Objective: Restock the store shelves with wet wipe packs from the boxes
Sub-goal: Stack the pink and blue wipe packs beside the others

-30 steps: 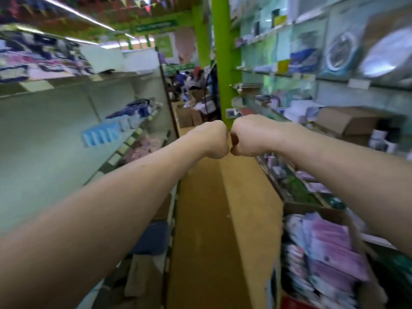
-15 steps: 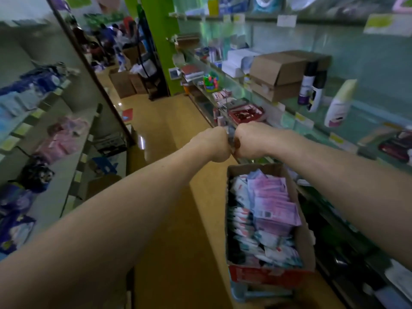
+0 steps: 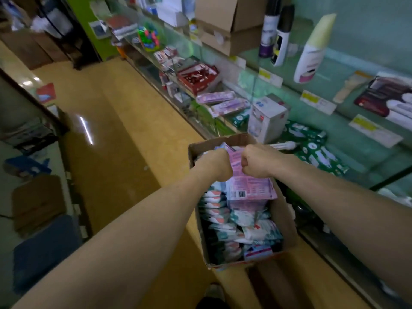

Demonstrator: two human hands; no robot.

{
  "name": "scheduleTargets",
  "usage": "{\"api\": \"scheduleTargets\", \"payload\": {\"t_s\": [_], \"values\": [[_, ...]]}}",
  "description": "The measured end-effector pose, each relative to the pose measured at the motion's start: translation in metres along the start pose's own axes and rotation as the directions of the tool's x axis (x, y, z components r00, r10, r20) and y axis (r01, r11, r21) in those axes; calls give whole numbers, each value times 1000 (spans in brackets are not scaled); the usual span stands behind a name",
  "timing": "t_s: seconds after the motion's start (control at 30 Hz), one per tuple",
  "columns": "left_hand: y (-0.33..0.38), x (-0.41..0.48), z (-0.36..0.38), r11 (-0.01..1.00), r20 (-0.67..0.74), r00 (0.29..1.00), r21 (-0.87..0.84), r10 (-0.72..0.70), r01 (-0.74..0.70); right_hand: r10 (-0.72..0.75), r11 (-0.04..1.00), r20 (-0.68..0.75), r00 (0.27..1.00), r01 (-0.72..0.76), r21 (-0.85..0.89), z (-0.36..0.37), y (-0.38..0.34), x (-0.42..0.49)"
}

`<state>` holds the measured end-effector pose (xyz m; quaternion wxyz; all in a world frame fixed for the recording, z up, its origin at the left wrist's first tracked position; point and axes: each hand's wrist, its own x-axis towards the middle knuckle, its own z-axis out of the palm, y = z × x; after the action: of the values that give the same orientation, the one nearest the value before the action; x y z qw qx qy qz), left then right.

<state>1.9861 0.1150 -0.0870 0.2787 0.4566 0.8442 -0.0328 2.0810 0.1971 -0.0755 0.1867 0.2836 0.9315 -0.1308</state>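
An open cardboard box (image 3: pixel 286 219) stands on the floor by the right-hand shelves, packed with wet wipe packs. Pink packs (image 3: pixel 249 190) lie on top at its far end, and white and teal packs (image 3: pixel 225 221) fill the rest. My left hand (image 3: pixel 215 163) and my right hand (image 3: pixel 256 161) are both curled into fists, a small gap apart, held out over the far end of the box. Neither fist shows anything inside it. Green wipe packs (image 3: pixel 316 152) lie on the low shelf just right of the box.
The right shelving carries cardboard boxes (image 3: pixel 225 25), spray bottles (image 3: pixel 312 50), a white carton (image 3: pixel 267 117) and price labels. A second shelf unit (image 3: pixel 33 197) lines the left side. The yellow aisle floor (image 3: pixel 111 134) runs between them. My shoe (image 3: pixel 214 293) is below the box.
The view has swung down and right from the aisle to the box. My fists, pressed together before, have lowered over the box and parted slightly.
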Motion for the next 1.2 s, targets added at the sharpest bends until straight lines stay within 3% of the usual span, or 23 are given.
{"api": "scheduleTargets", "payload": {"t_s": [0.2,0.67,0.93,1.07,1.2], "values": [[-27,50,47,997,94,992,-27,78,-76,76,995,140,987,-85,59,59,8,43],[-48,99,91,980,193,968,-146,160,-133,192,978,174,966,-173,-115,136,19,83],[-41,103,103,924,245,963,-381,109,-8,205,962,111,973,-178,-209,157,26,88],[-34,97,105,889,271,961,-453,60,72,272,943,149,951,-232,-239,158,27,84],[-25,89,107,814,325,946,-545,-14,200,191,966,149,970,-159,-204,153,37,75]]}}
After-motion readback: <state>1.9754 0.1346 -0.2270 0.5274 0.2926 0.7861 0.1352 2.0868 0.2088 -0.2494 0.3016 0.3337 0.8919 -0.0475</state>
